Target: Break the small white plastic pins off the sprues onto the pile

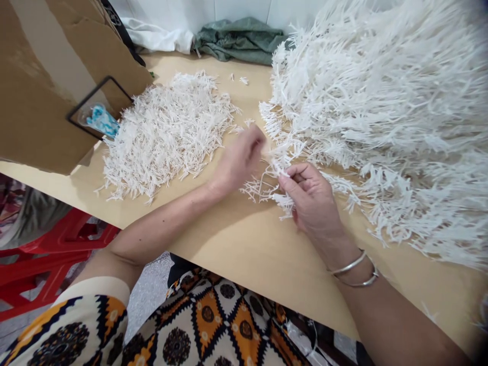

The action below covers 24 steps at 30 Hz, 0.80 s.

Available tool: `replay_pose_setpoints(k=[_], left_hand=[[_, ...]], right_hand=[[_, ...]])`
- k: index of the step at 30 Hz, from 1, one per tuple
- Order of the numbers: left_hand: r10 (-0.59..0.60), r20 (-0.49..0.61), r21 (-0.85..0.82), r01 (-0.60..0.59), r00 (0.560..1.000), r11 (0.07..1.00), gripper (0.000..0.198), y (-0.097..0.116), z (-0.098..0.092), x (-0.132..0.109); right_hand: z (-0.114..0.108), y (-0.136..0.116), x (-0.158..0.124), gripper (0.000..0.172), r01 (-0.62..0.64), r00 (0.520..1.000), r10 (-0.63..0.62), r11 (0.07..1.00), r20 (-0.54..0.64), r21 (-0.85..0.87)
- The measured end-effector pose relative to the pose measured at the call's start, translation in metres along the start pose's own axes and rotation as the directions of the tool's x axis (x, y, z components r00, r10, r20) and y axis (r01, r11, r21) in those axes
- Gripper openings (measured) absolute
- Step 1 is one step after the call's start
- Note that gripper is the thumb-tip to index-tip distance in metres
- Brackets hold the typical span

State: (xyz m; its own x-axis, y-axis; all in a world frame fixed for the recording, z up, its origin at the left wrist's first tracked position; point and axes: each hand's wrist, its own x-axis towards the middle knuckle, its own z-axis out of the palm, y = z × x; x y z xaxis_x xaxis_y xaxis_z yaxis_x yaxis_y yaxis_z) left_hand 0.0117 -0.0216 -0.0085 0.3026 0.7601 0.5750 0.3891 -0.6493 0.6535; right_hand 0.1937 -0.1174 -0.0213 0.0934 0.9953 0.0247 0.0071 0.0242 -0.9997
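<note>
Between two heaps on the table, my right hand [310, 201] pinches a white branching plastic piece [280, 165], with thin strands hanging below the fingers. My left hand [244, 155] is just left of it, fingers curled and slightly blurred; whether it holds anything is hidden. Left of my left hand lies a low pile of short white sprigs [168, 134]. A much larger, taller heap of long white branching strands [381, 112] fills the right side, its edge close to my right hand.
A cardboard box [49, 76] stands at the left, with a black wire frame and a clear cup of blue-and-white items [101, 121] beside it. Green cloth [240, 39] and white cloth [160, 36] lie along the wall. Red stools [49, 254] stand below the table's left edge.
</note>
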Motion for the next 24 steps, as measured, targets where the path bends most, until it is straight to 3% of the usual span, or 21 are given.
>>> replay_pose_setpoints(k=[2, 5, 8, 10, 13, 15, 16, 18, 20, 22, 24], left_hand=[[-0.086, -0.234, 0.061, 0.103, 0.968, 0.993, 0.051, -0.021, -0.016, 0.009], [-0.087, -0.412, 0.073, 0.128, 0.907, 0.989, 0.050, -0.051, -0.041, 0.018], [-0.005, -0.478, 0.197, 0.112, 0.878, 0.974, 0.047, -0.061, -0.051, 0.018], [0.044, -0.453, 0.308, 0.110, 0.891, 0.945, 0.040, -0.052, -0.048, 0.014], [0.118, -0.285, 0.390, 0.003, 0.951, 0.921, 0.022, -0.024, -0.040, 0.011], [0.131, -0.041, 0.315, -0.111, 0.991, 0.943, 0.017, -0.001, -0.039, 0.010], [0.123, 0.095, 0.246, -0.143, 0.988, 0.959, 0.017, 0.011, -0.040, 0.010], [0.063, 0.330, 0.113, -0.106, 0.942, 0.988, 0.014, 0.033, -0.042, 0.008], [-0.062, 0.472, 0.055, 0.040, 0.879, 0.998, 0.017, 0.050, -0.042, 0.003], [-0.169, 0.522, 0.074, 0.153, 0.836, 0.985, 0.029, 0.060, -0.035, -0.005], [-0.201, 0.504, 0.078, 0.187, 0.840, 0.979, 0.039, 0.064, -0.024, -0.016]], right_hand=[[0.001, 0.001, -0.005, 0.016, -0.014, 0.998, 0.014, 1.000, 0.057, -0.012], [0.004, 0.004, -0.006, 0.017, 0.002, 0.999, -0.003, 1.000, 0.038, 0.025], [0.005, 0.005, -0.003, 0.015, -0.001, 0.999, 0.004, 0.994, -0.034, 0.106], [0.003, 0.002, 0.000, 0.010, -0.001, 0.999, 0.010, 0.983, -0.049, 0.186], [0.000, -0.002, 0.000, 0.018, 0.014, 1.000, -0.017, 0.963, 0.009, 0.270], [-0.002, -0.002, 0.000, 0.025, 0.033, 0.998, -0.045, 0.965, 0.042, 0.262], [-0.002, -0.001, 0.001, 0.027, 0.050, 0.997, -0.061, 0.971, 0.042, 0.236], [-0.002, 0.002, 0.002, 0.031, 0.110, 0.994, -0.112, 0.981, 0.005, 0.162], [-0.002, 0.006, 0.004, 0.031, 0.184, 0.983, -0.180, 0.979, -0.048, 0.092], [-0.003, 0.010, 0.006, 0.031, 0.240, 0.968, -0.235, 0.969, -0.084, 0.054], [-0.004, 0.014, 0.007, 0.031, 0.273, 0.959, -0.268, 0.960, -0.094, 0.054]])
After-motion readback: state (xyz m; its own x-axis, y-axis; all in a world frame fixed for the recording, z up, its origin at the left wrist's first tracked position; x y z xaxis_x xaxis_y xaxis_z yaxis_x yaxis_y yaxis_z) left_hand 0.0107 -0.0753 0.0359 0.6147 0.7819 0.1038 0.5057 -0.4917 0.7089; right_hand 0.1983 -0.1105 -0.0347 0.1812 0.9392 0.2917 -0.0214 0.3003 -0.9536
